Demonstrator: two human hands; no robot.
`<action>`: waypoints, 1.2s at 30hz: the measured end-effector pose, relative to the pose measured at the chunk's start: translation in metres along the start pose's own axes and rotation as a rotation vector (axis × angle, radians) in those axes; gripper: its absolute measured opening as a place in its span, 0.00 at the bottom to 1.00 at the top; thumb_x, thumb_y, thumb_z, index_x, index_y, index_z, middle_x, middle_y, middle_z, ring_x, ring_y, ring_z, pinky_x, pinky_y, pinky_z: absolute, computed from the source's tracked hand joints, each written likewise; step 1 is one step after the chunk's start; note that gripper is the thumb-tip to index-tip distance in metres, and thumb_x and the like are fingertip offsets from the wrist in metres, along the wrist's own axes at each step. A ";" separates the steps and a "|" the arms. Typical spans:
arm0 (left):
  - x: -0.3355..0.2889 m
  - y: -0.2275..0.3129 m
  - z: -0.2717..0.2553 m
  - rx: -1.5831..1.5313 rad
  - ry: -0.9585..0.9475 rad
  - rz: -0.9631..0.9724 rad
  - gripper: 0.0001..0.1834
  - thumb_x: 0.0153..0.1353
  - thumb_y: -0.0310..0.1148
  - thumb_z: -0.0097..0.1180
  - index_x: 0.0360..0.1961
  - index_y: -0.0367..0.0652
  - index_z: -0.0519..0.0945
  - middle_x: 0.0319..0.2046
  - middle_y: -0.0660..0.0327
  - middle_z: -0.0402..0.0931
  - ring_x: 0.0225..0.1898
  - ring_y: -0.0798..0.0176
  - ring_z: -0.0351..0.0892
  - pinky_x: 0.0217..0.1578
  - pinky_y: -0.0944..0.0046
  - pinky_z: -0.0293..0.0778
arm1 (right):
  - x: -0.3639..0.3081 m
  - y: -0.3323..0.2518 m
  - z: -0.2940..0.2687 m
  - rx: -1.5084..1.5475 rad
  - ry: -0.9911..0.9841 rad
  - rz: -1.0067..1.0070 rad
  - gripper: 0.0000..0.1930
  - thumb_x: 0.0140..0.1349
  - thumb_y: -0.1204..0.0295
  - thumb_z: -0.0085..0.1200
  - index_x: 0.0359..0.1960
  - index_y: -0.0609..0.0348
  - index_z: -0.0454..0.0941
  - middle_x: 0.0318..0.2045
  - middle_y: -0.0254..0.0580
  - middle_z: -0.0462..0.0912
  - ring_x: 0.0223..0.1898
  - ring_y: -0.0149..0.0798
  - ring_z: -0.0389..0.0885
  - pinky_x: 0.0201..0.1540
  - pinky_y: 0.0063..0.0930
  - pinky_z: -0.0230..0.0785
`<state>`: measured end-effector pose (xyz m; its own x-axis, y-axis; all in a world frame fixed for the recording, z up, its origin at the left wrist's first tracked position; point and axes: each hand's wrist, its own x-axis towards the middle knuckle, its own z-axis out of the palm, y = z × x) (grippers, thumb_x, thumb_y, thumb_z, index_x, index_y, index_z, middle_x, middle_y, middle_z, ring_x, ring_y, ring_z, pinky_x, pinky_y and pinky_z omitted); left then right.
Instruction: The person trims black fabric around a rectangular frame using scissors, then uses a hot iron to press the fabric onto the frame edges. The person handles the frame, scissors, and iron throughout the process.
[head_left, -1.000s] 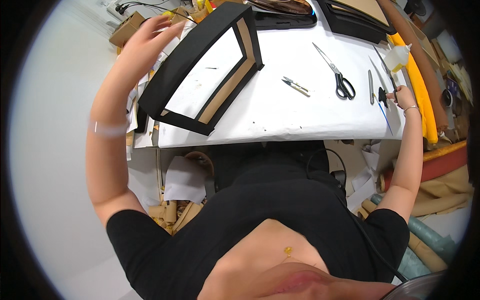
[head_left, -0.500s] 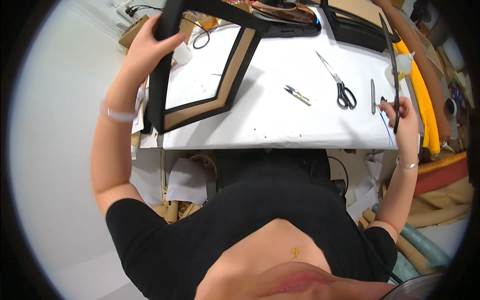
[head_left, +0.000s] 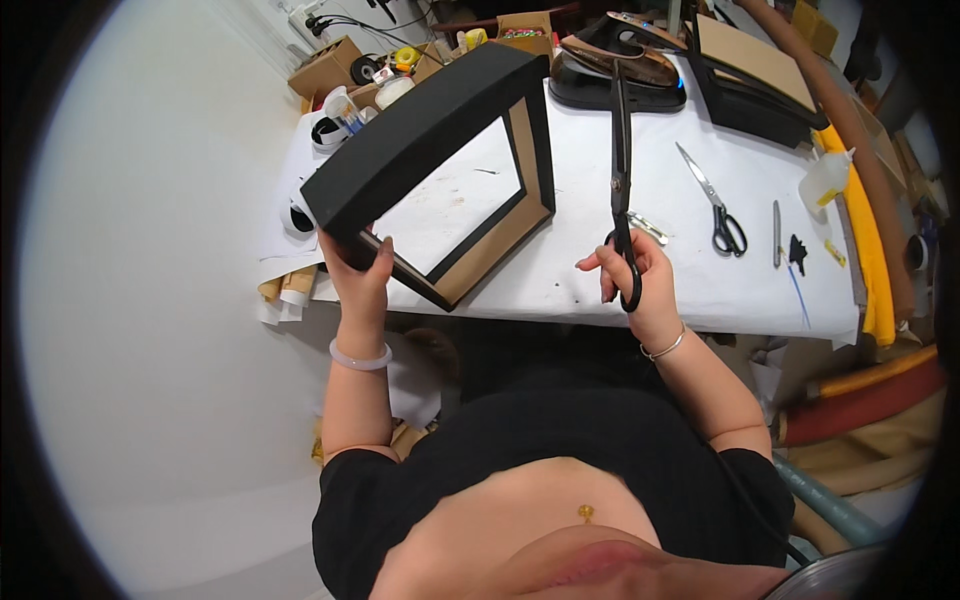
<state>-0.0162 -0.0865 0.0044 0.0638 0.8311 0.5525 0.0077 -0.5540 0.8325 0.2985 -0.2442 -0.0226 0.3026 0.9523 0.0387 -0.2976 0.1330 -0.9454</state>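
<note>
My left hand (head_left: 358, 275) grips a black rectangular open frame (head_left: 425, 130) by its near left corner, thumb on the inside edge. The frame is tilted above the table, its inner side lined with tan board, and the white tabletop shows through its opening. In my right hand (head_left: 645, 285) is a pair of large black scissors (head_left: 620, 160), blades together and pointing away from me, one handle loop by my fingers. Just beyond that hand lie small thread snips (head_left: 650, 229). Farther right rests a second pair of scissors (head_left: 729, 232) with silver blades and black handles.
An iron-like copper-coloured device (head_left: 625, 62) on a black base stands at the back. Right of it is a black box with a tan panel (head_left: 755, 65). A squeeze bottle (head_left: 825, 180), a grey stick-shaped tool (head_left: 777, 235) and a yellow roll (head_left: 880, 300) line the right side.
The frame has turned and come nearer, and my left hand now grips its near corner. My right hand has swung left with the scissors from the table's right edge to its middle.
</note>
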 end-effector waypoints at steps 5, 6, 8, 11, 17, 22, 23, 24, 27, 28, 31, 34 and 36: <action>-0.010 -0.010 -0.034 0.074 -0.100 -0.041 0.39 0.54 0.20 0.66 0.67 0.39 0.65 0.57 0.58 0.73 0.55 0.63 0.74 0.59 0.62 0.71 | -0.002 0.027 0.005 0.008 0.055 -0.004 0.08 0.71 0.70 0.58 0.39 0.59 0.72 0.32 0.51 0.87 0.19 0.22 0.71 0.25 0.17 0.66; -0.011 -0.007 -0.037 0.091 -0.142 -0.042 0.38 0.55 0.20 0.67 0.67 0.38 0.65 0.57 0.57 0.73 0.56 0.63 0.74 0.59 0.62 0.71 | 0.000 0.028 0.006 0.013 0.075 -0.021 0.08 0.71 0.70 0.58 0.39 0.59 0.71 0.32 0.51 0.87 0.19 0.22 0.71 0.25 0.17 0.66; -0.014 0.002 -0.039 0.111 -0.159 -0.096 0.36 0.54 0.18 0.67 0.65 0.37 0.67 0.57 0.57 0.73 0.57 0.62 0.75 0.59 0.62 0.71 | 0.003 0.031 0.005 0.052 0.114 -0.053 0.10 0.69 0.71 0.61 0.38 0.59 0.71 0.31 0.48 0.87 0.24 0.23 0.79 0.25 0.15 0.68; -0.017 0.007 -0.062 0.176 -0.273 -0.015 0.41 0.65 0.45 0.62 0.73 0.37 0.60 0.68 0.50 0.65 0.69 0.54 0.66 0.69 0.53 0.61 | 0.006 0.027 0.002 0.061 0.087 0.005 0.10 0.70 0.71 0.60 0.37 0.59 0.70 0.30 0.46 0.86 0.25 0.25 0.80 0.25 0.16 0.69; 0.047 0.105 -0.018 0.308 -0.063 0.300 0.58 0.65 0.79 0.27 0.78 0.38 0.53 0.78 0.46 0.50 0.79 0.47 0.49 0.77 0.44 0.42 | 0.009 0.045 -0.015 0.121 -0.078 0.035 0.08 0.68 0.75 0.59 0.39 0.59 0.71 0.31 0.42 0.85 0.27 0.24 0.80 0.26 0.17 0.70; 0.124 0.154 0.060 0.669 -0.672 0.390 0.39 0.77 0.57 0.33 0.75 0.35 0.62 0.75 0.49 0.60 0.77 0.51 0.55 0.76 0.51 0.48 | 0.011 0.059 -0.023 0.055 -0.247 0.082 0.12 0.69 0.69 0.60 0.42 0.59 0.68 0.30 0.46 0.84 0.21 0.24 0.73 0.27 0.18 0.70; 0.133 0.153 0.078 0.729 -0.799 0.401 0.34 0.80 0.51 0.36 0.74 0.35 0.63 0.75 0.51 0.61 0.77 0.51 0.57 0.75 0.53 0.50 | 0.011 0.059 -0.021 0.098 -0.262 0.089 0.11 0.68 0.71 0.60 0.41 0.59 0.69 0.30 0.44 0.84 0.25 0.25 0.77 0.27 0.18 0.71; 0.139 0.144 0.096 0.795 -0.832 0.383 0.31 0.80 0.47 0.38 0.73 0.36 0.64 0.74 0.50 0.62 0.76 0.51 0.58 0.74 0.55 0.53 | 0.011 0.060 -0.018 0.134 -0.273 0.095 0.10 0.67 0.73 0.61 0.40 0.59 0.70 0.31 0.42 0.84 0.28 0.26 0.80 0.27 0.18 0.72; 0.149 0.121 0.143 0.921 -0.912 0.298 0.28 0.80 0.45 0.41 0.72 0.37 0.65 0.72 0.50 0.64 0.73 0.50 0.62 0.71 0.58 0.58 | 0.010 0.060 -0.018 0.168 -0.280 0.101 0.10 0.67 0.74 0.61 0.40 0.59 0.70 0.31 0.42 0.84 0.29 0.27 0.81 0.26 0.18 0.73; 0.150 0.117 0.151 0.955 -0.932 0.263 0.28 0.80 0.45 0.42 0.71 0.37 0.66 0.71 0.49 0.64 0.73 0.50 0.63 0.71 0.59 0.59 | 0.009 0.059 -0.019 0.149 -0.287 0.100 0.11 0.68 0.72 0.61 0.41 0.59 0.69 0.30 0.44 0.84 0.25 0.26 0.78 0.26 0.18 0.72; 0.151 0.105 0.155 0.955 -0.892 0.386 0.29 0.77 0.47 0.47 0.65 0.32 0.71 0.64 0.42 0.70 0.64 0.41 0.71 0.66 0.52 0.67 | 0.011 0.050 -0.027 0.102 -0.316 0.132 0.11 0.67 0.72 0.62 0.40 0.58 0.69 0.30 0.45 0.84 0.26 0.28 0.81 0.26 0.17 0.71; 0.147 0.109 0.158 1.069 -0.907 0.347 0.26 0.78 0.47 0.46 0.64 0.37 0.71 0.64 0.48 0.68 0.66 0.45 0.69 0.67 0.55 0.65 | 0.013 0.042 -0.032 0.057 -0.352 0.153 0.11 0.66 0.72 0.62 0.39 0.58 0.69 0.30 0.44 0.85 0.31 0.30 0.85 0.26 0.17 0.72; 0.149 0.111 0.158 1.068 -0.932 0.292 0.25 0.79 0.47 0.45 0.66 0.40 0.71 0.65 0.51 0.68 0.68 0.48 0.67 0.68 0.57 0.62 | 0.017 0.039 -0.033 0.047 -0.383 0.182 0.11 0.66 0.73 0.62 0.38 0.58 0.69 0.31 0.43 0.85 0.34 0.32 0.87 0.27 0.18 0.73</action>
<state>0.1516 -0.0320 0.1729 0.8044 0.5819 0.1196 0.5818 -0.8124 0.0387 0.3216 -0.2316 -0.0694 -0.1144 0.9934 -0.0019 -0.3591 -0.0431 -0.9323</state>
